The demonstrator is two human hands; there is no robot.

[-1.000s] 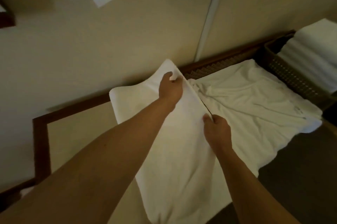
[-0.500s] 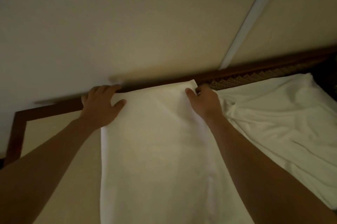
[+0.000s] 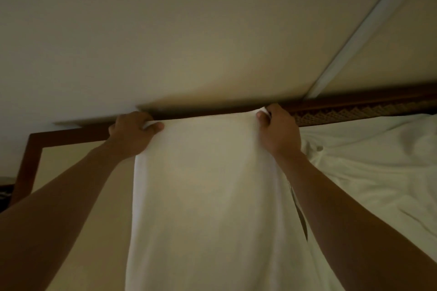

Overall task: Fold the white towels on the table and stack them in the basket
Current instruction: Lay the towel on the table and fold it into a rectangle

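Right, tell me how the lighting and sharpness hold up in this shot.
Head view: dim, warm light; soft shadow lies on the wall above the table's dark wooden edge. The towel is brightest, with little texture showing. The left hand and right hand look slightly soft. Wide-angle distortion slants the white wall strip.

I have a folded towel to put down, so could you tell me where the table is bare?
Bare beige tabletop lies left of the long white towel, inside the dark wooden rim. Right of it, a rumpled white towel covers the surface.
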